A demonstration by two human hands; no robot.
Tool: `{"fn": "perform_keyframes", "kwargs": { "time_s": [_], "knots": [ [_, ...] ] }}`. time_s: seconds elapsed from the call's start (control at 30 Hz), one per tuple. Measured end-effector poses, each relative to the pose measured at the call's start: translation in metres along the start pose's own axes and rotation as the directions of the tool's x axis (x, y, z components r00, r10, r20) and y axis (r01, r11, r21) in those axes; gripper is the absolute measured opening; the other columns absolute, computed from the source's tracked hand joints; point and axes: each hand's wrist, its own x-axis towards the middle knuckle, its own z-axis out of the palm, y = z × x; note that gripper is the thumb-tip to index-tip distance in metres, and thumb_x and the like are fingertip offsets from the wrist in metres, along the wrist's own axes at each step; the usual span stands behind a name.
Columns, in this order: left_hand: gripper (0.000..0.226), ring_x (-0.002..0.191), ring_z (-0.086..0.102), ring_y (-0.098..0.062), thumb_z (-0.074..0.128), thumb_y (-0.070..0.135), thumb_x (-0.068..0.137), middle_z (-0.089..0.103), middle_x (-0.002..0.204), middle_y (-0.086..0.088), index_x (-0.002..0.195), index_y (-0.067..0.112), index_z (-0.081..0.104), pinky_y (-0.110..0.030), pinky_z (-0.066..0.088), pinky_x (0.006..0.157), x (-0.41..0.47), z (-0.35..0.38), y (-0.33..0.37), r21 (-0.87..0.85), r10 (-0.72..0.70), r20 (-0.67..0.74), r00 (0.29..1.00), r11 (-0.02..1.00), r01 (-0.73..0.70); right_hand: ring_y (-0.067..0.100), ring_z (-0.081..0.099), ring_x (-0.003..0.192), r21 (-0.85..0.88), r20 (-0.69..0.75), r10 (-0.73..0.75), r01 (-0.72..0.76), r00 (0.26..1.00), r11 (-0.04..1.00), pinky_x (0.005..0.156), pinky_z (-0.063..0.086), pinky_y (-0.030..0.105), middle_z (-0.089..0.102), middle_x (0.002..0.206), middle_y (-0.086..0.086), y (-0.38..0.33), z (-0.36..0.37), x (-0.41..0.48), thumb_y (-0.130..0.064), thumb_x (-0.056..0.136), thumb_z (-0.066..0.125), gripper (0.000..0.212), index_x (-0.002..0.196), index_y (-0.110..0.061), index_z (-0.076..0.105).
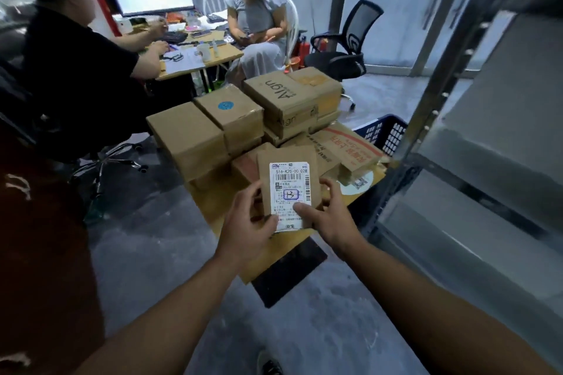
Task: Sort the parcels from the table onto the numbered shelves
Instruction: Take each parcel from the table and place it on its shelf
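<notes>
Cartons (189,134) stacked on table (213,204). Left hand (246,222) and right hand (330,216) both grip small labelled parcel (289,189), held upright above table's near side. Blue crate (385,134), then metal shelf (457,179) at right.

Grey floor (304,329), black office chair (344,49)

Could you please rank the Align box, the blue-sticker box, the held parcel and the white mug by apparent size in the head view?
1. Align box.
2-3. blue-sticker box and held parcel: look alike; the parcel is nearer the camera, so unranked.
4. white mug, smallest, though farthest away.
</notes>
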Motion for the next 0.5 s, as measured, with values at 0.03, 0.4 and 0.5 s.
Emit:
{"fn": "perform_keyframes", "kwargs": {
  "time_s": [0.03, 0.4, 0.5],
  "knots": [
    [0.066, 0.122, 0.052, -0.007, 0.071, 0.028, 0.081, 0.048, 0.137, 0.012, 0.136, 0.042, 0.038, -0.036, 0.057, 0.088, -0.001, 0.013, 0.014, -0.022, 0.041, 0.04, 0.998, 0.999, -0.04, 0.02, 0.073, 0.095, -0.009, -0.058, -0.022, 0.021, 0.998, 1.0, 0.079, 0.062, 0.047, 0.07, 0.114, 0.003, 0.0, -0.019, -0.012, -0.019, 0.083, 0.082, 0.066, 0.132, -0.036, 0.041],
    [0.053, 0.111, 0.057, -0.009, 0.061, 0.037, 0.084, 0.056, 0.127, 0.005, 0.135, 0.024, 0.05, -0.032, 0.049, 0.092, -0.076, 0.203, 0.203, -0.237, 0.453, 0.41, 0.792, 0.891, -0.387, 0.026, 0.071, 0.101, -0.005, -0.635, -0.123, 0.155, 0.763, 0.988, 0.085, 0.059, 0.054, 0.069, 0.11, 0.003, -0.006, -0.243, -0.237, -0.012, 0.085, 0.078, 0.059, 0.124, -0.039, 0.042],
    [0.051, 0.104, 0.056, -0.009, 0.052, 0.042, 0.085, 0.057, 0.116, 0.005, 0.128, 0.016, 0.058, -0.031, 0.048, 0.091, -0.102, 0.245, 0.26, -0.268, 0.572, 0.44, 0.692, 0.819, -0.508, 0.024, 0.072, 0.101, 0.014, -0.759, -0.112, 0.189, 0.642, 0.982, 0.087, 0.059, 0.054, 0.071, 0.11, 0.004, -0.002, -0.291, -0.307, -0.01, 0.086, 0.076, 0.059, 0.126, -0.035, 0.041]
  ]
}}
